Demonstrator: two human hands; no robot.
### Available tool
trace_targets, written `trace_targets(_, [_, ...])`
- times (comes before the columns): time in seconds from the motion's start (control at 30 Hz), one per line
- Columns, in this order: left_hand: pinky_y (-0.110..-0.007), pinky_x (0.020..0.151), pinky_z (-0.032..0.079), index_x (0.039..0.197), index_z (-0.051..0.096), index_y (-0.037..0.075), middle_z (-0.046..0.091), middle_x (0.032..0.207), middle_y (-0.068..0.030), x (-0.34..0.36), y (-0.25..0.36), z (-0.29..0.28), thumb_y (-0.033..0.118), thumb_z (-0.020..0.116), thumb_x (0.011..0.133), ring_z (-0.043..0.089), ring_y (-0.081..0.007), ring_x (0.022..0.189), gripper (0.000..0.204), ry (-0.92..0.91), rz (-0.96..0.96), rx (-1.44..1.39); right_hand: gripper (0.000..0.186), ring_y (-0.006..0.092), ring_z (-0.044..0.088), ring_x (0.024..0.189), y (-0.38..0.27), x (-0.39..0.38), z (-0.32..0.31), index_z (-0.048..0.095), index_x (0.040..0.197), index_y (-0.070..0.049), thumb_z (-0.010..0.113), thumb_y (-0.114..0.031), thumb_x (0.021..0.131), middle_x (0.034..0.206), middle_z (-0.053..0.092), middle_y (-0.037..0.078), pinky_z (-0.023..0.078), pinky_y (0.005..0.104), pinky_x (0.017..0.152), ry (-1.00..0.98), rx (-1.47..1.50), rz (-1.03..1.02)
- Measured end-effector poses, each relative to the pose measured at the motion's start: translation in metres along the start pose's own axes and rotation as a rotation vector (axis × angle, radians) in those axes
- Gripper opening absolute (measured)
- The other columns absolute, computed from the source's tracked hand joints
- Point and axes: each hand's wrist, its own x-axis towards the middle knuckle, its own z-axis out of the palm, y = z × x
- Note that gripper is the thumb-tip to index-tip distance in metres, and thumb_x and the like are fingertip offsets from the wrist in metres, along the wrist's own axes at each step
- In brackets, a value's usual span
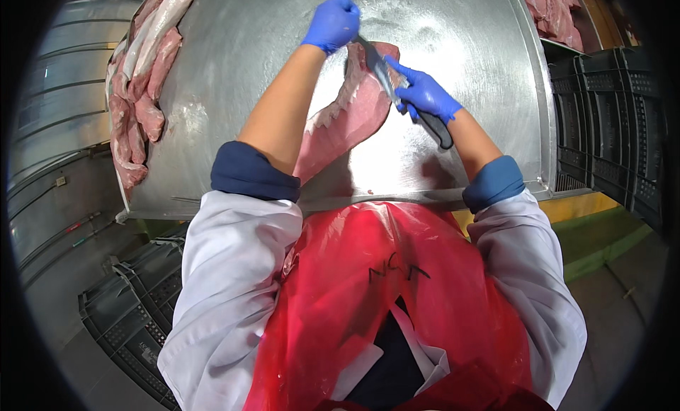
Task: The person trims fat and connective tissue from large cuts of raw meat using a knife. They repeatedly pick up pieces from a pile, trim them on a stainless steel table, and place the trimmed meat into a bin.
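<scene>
Between the hands, left (333,23) and right (425,94), lies the fish fillet (347,121).

Left hand (333,23) clenched far forward, right hand (425,94) gripping, forearms bare

No packages, labels, signs or screens show anywhere in this view.
</scene>
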Motion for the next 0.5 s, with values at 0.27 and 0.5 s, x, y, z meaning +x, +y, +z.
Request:
trace_targets(0.27, [-0.045,0.090,0.052,0.096,0.077,0.002,0.072,0.099,-0.0252,-0.044,-0.016,0.035,0.050,0.057,0.087,0.069,-0.0394,0.099,0.052,-0.368,-0.412,0.539,0.077,0.0107,0.059,0.051,0.033,-0.016,-0.015,0.027,0.159,-0.029,0.053,-0.002,0.092,0.072,0.065,0.007,0.050,0.0269,0.047,0.439,0.080,-0.209])
trace_targets(0.5, [-0.048,0.088,0.052,0.095,0.075,0.002,0.069,0.102,-0.0267,-0.049,-0.051,0.026,0.036,0.046,0.093,0.066,-0.0442,0.097,0.045,-0.314,-0.194,0.485,0.075,0.0135,0.060,0.057,-0.017,0.033,0.025,0.029,0.158,-0.028,0.055,-0.011,0.090,0.072,0.063,0.008,0.054,0.0303,0.055,0.191,0.003,-0.158])
